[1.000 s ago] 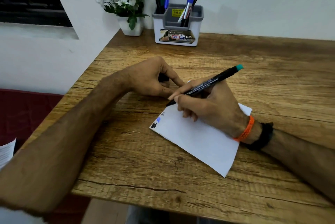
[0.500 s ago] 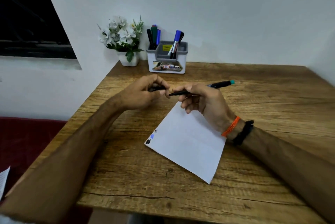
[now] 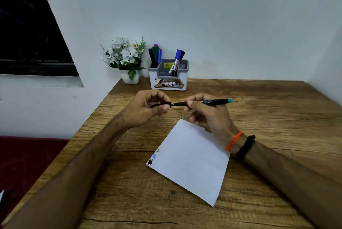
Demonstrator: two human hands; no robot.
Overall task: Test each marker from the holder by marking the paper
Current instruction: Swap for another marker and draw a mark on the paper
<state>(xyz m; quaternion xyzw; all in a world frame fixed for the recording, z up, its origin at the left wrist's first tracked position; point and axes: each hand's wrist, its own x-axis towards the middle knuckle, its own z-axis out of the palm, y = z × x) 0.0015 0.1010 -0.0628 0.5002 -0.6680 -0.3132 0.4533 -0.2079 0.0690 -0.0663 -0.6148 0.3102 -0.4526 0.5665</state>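
capping position: marker and cap held above the table

my right hand (image 3: pixel 207 115) pinches a thin black marker (image 3: pixel 212 102) between thumb and forefinger, the other fingers curled beneath; the barrel lies nearly level, its teal end pointing toward the table's right edge and its tip toward my left hand (image 3: pixel 148 107). my left hand holds a black cap (image 3: pixel 160 104), thumb and curled fingers wrapped round it, the cap's mouth just at the marker's tip; whether the tip is already inside the cap i cannot tell. both hands are raised above the middle of the wooden table (image 3: pixel 277 117), beyond the far corner of the paper (image 3: pixel 190 162).

the paper lies flat and skewed on the table, nearer the front edge, under my right wrist. three small marks sit at its left corner: two black and one blue between them.

the holder (image 3: pixel 168 77), white with a grey rim, stands at the table's back edge against the wall. its left compartment holds several upright markers (image 3: pixel 156 54); a blue-capped marker (image 3: pixel 177 62) leans in the right one. a white pot of white flowers (image 3: pixel 127 58) stands just left of it, at the back left corner.

an orange band and a black band circle my right wrist.
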